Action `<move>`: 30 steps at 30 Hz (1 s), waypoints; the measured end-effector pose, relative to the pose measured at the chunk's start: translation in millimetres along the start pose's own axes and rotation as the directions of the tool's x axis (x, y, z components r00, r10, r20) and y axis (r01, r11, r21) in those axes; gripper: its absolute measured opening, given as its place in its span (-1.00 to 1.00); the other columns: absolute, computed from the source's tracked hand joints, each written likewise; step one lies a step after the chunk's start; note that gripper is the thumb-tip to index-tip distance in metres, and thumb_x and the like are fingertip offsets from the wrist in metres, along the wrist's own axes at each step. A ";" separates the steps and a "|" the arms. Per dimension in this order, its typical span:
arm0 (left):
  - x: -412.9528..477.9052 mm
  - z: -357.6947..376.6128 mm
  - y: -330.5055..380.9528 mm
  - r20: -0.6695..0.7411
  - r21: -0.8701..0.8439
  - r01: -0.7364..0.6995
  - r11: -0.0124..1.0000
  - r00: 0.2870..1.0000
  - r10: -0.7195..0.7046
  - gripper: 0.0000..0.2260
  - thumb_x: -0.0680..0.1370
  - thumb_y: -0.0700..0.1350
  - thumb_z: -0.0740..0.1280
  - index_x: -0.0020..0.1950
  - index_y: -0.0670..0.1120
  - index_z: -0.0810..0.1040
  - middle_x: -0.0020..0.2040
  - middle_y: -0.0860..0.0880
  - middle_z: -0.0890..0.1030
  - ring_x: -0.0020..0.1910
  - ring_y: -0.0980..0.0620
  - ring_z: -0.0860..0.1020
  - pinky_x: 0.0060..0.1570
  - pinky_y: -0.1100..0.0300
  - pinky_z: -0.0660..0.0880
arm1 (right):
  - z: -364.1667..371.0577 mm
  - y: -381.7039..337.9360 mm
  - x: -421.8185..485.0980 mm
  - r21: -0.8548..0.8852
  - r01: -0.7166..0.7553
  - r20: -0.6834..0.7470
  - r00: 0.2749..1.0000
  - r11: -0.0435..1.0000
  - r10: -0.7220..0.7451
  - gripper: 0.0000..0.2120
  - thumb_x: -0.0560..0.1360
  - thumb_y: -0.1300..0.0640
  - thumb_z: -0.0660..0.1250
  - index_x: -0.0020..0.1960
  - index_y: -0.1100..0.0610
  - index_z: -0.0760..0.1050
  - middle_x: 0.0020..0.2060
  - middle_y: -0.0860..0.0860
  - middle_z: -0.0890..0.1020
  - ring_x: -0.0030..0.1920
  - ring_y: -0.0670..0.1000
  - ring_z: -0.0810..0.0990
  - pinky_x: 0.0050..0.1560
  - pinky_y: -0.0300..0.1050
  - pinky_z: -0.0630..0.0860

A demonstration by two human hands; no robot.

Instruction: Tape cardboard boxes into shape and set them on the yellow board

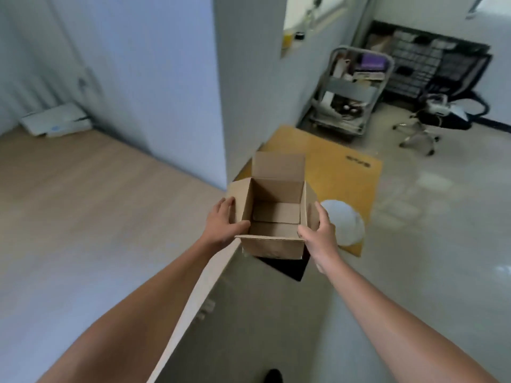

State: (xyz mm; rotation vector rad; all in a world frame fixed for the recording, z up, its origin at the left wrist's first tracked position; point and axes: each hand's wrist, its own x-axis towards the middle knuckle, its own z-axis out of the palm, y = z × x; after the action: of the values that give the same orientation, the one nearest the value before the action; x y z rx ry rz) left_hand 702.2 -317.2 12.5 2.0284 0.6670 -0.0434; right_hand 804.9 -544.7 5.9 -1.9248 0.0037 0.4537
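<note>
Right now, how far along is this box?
Done: the cardboard box is squared up, bottom flaps folded shut; tape not visible. In hand: left hand and right hand grip its sides. Left: setting it on the yellow board, where no box shows yet.

Soft, even daylight is admitted from a bright window [495, 2] at the top right, and a cool bluish cast is laid over the plain white wall [138, 64]. Pale glare is reflected off the glossy grey floor [434, 183]. Everything is softened by motion blur, the open brown cardboard box [276, 247] included; edges are bowed by the wide-angle lens.
</note>
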 end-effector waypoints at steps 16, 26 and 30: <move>331.7 47.6 131.8 0.192 0.175 -0.108 0.979 0.979 0.074 -0.37 0.57 0.27 0.34 0.59 0.12 0.28 0.62 0.04 0.20 0.58 -0.07 0.22 0.51 -0.10 0.26 | -20.0 -35.6 327.1 -0.014 -0.059 -0.194 0.979 0.998 0.055 -0.29 0.54 0.07 0.32 0.59 -0.26 0.11 0.40 0.07 0.27 0.35 0.18 0.40 0.31 0.16 0.47; 471.1 81.3 135.2 0.020 0.373 -0.085 0.924 0.996 0.084 -0.54 0.61 0.21 0.30 0.48 0.09 0.43 0.58 0.06 0.27 0.56 -0.03 0.25 0.39 -0.04 0.38 | 24.9 -41.1 480.6 -0.070 -0.070 -0.181 0.982 0.995 0.056 -0.37 0.62 -0.01 0.23 0.59 -0.26 0.04 0.45 0.09 0.18 0.25 0.16 0.45 0.15 -0.02 0.43; 476.3 87.6 136.6 -0.021 0.431 -0.130 0.893 0.988 0.154 -0.57 0.61 0.22 0.28 0.41 0.06 0.50 0.46 0.05 0.44 0.47 -0.01 0.36 0.36 -0.02 0.45 | 10.6 -32.7 481.7 -0.173 -0.021 -0.109 0.994 0.985 0.002 -0.39 0.63 -0.20 0.22 0.60 -0.25 0.05 0.54 0.01 0.07 0.49 0.15 0.28 0.38 0.01 0.29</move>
State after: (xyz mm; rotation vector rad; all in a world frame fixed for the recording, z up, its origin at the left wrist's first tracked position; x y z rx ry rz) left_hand 1192.0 -232.3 -65.9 2.5090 0.5758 -0.0527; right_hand 1254.8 -422.0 -119.2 -2.1207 0.0466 0.3666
